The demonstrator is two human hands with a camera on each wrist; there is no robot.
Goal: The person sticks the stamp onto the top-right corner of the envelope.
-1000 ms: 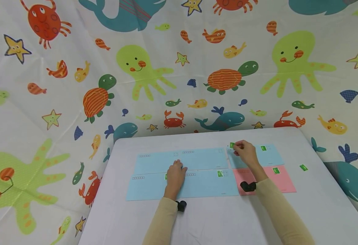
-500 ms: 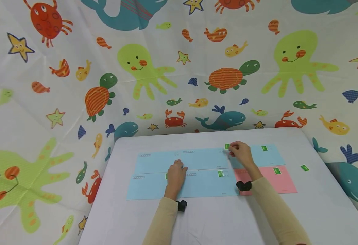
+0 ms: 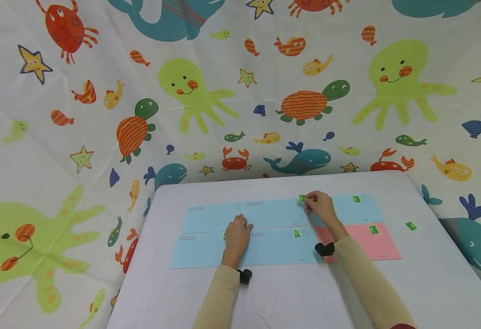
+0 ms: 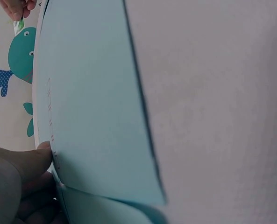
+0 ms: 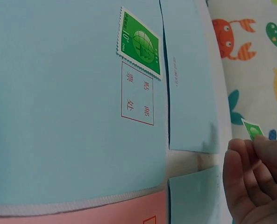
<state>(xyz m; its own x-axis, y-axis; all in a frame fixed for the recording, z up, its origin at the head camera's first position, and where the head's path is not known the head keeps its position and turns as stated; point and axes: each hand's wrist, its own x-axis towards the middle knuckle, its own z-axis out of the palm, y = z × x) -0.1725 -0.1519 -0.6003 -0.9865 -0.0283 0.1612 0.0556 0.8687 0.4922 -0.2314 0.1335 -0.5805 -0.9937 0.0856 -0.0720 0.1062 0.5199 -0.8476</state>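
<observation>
A green postage stamp (image 5: 253, 129) is pinched between the thumb and fingers of my right hand (image 3: 322, 208), over the upper right corner of a blue envelope (image 3: 279, 214) in the back row. My left hand (image 3: 237, 235) rests on the blue envelopes near the middle, its thumb (image 4: 45, 151) along an envelope edge. It partly covers a stamp (image 3: 224, 236) on the front left envelope (image 3: 195, 253). In the right wrist view, another green stamp (image 5: 140, 44) lies on a blue envelope beside a red printed square (image 5: 137, 93).
A pink envelope (image 3: 382, 246) with a stamp (image 3: 373, 230) lies at the right, under my right forearm. Behind it is a blue envelope (image 3: 367, 212) bearing a stamp (image 3: 356, 199). One loose stamp (image 3: 411, 225) lies on the white table (image 3: 281, 297). A sea-animal curtain (image 3: 215, 151) hangs behind.
My right hand has moved left with the pinched stamp, from the right-hand blue envelope to the corner of the neighbouring one. The left hand has stayed in place.
</observation>
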